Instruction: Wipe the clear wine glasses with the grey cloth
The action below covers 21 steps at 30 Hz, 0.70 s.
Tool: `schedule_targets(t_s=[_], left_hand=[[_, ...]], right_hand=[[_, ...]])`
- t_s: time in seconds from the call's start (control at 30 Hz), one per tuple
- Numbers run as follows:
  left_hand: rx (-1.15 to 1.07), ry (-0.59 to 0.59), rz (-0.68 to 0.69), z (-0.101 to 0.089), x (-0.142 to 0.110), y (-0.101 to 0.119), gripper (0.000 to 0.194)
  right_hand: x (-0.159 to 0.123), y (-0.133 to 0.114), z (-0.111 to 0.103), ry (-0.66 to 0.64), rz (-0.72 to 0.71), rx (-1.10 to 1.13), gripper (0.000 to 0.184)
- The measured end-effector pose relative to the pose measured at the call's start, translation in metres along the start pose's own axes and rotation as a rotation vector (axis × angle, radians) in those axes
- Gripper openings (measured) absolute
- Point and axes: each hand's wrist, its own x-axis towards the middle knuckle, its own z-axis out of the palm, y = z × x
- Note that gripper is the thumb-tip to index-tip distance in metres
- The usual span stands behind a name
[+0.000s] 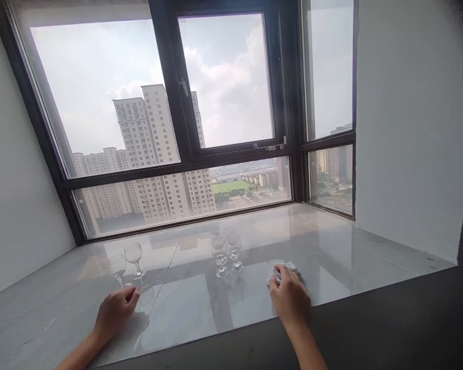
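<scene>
My left hand (118, 308) is closed, fingers curled and thumb against them, just in front of a small clear stemmed glass (117, 266). Whether it holds anything is hidden. A second stemmed glass (134, 255) stands upright just behind and to the right of the first. My right hand (291, 295) grips a crumpled white cloth (293, 268) that rests on the glossy sill. Between my hands, farther back, a close group of clear stemmed glasses stands upright, with one glass (218, 249) at its left and another (234, 246) at its right; at least one more overlaps behind.
The wide grey tiled sill (177, 308) mirrors the window and the glasses. Its front edge drops to a dark face (250, 354) below. A dark-framed window (231, 162) closes off the back, and white walls (412, 128) flank both sides.
</scene>
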Motion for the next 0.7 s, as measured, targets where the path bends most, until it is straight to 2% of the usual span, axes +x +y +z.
schedule_targets(t_s=[0.1,0.17,0.23,0.3,0.4,0.47,0.53,0.6,0.7], left_hand=[[-0.123,-0.105,0.164,0.004,-0.012,0.057,0.04],[-0.279,-0.206,0.287,0.001,-0.015,0.1,0.032],[-0.451,-0.331,0.399,-0.003,-0.012,0.139,0.028],[-0.53,-0.406,0.468,-0.002,-0.003,0.171,0.028],[-0.537,-0.343,0.403,0.012,0.02,0.204,0.026],[-0.54,-0.304,0.3,0.029,0.035,0.219,0.031],[-0.578,-0.333,0.208,0.047,0.046,0.231,0.035],[-0.626,-0.368,0.145,0.064,0.052,0.239,0.029],[-0.646,-0.358,0.091,0.077,0.052,0.245,0.025]], right_hand=[[0.0,0.001,0.002,0.01,-0.001,-0.004,0.027],[0.0,0.001,0.002,0.014,0.0,-0.002,0.027],[0.0,0.001,0.001,0.012,0.001,0.004,0.027],[0.001,0.002,0.001,0.008,0.0,0.011,0.027],[0.001,0.002,0.001,0.016,0.002,0.018,0.027],[0.002,0.001,0.001,0.019,0.004,0.019,0.026],[0.001,0.001,0.0,0.019,0.005,0.022,0.026],[0.001,0.0,0.0,0.018,0.006,0.029,0.026],[0.0,0.0,-0.002,0.013,0.007,0.037,0.026]])
